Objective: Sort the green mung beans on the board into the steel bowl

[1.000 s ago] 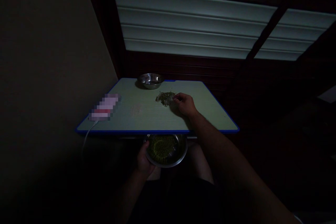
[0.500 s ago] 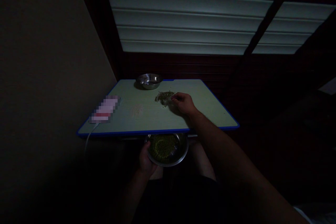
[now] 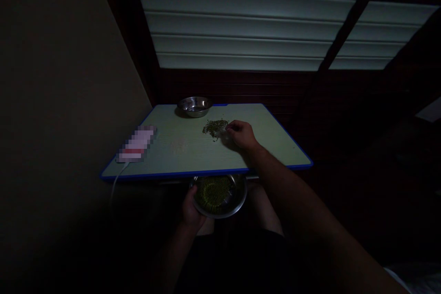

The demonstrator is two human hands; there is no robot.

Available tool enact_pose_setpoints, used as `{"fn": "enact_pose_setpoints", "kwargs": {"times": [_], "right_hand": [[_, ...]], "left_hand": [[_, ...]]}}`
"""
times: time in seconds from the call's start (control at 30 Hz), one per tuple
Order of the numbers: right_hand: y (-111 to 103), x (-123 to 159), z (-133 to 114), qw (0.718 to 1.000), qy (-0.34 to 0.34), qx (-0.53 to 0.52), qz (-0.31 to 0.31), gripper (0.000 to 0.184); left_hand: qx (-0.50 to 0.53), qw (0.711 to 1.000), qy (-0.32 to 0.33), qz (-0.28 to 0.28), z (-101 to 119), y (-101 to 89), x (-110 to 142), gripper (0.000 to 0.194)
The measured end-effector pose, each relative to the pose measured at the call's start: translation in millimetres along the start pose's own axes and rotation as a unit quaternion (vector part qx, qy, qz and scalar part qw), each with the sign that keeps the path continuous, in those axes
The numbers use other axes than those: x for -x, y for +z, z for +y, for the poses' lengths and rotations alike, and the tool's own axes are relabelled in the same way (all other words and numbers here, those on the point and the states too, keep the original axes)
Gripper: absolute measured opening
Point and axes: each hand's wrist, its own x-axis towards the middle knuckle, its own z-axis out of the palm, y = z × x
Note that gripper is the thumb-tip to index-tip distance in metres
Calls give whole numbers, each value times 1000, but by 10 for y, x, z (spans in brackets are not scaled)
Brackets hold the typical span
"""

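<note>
Bending over a small table (image 3: 165, 165) in a dim room, a person reaches with the right hand (image 3: 242, 135) to a loose heap of dark green grains (image 3: 214, 127) spread near the middle of the pale top. The fingers are curled, thumb and forefinger close together at the heap's right-hand edge; whether they pinch a grain cannot be told. Just below the fingertips is a pale, see-through patch (too murky to name).

Below the near edge of the table, the left hand (image 3: 191, 210) grips a wide metal bowl (image 3: 223, 215) by its left side, thumb up over the rim and fingers beneath. The bowl sits above the person's bare legs (image 3: 266, 209), partly hidden by the tabletop, with a layer of green grains (image 3: 214, 192) across its bottom.

A smaller metal bowl (image 3: 195, 111) stands upright at the far edge, beyond the heap and to its left. Near the table's left edge lies a flat, blurred-out device (image 3: 138, 143), a white cable (image 3: 113, 187) hanging from it over the side. Behind, pale slatted panels (image 3: 241, 32) are set in dark framing.
</note>
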Motion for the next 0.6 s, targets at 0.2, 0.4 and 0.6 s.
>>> {"fn": "enact_pose_setpoints", "kwargs": {"times": [0.2,0.4,0.6], "right_hand": [[9,6,-12,1000,9,-5,-16,13],[0,-7,16,1000,5,1,3,11],[14,-2,30,1000,17,-9,-11,12]], "left_hand": [[2,1000,-1,3,2,-9,-9,24],[7,1000,1,8,-7,-18,-23,22],[-7,1000,-3,0,-4,-10,-13,26]]}}
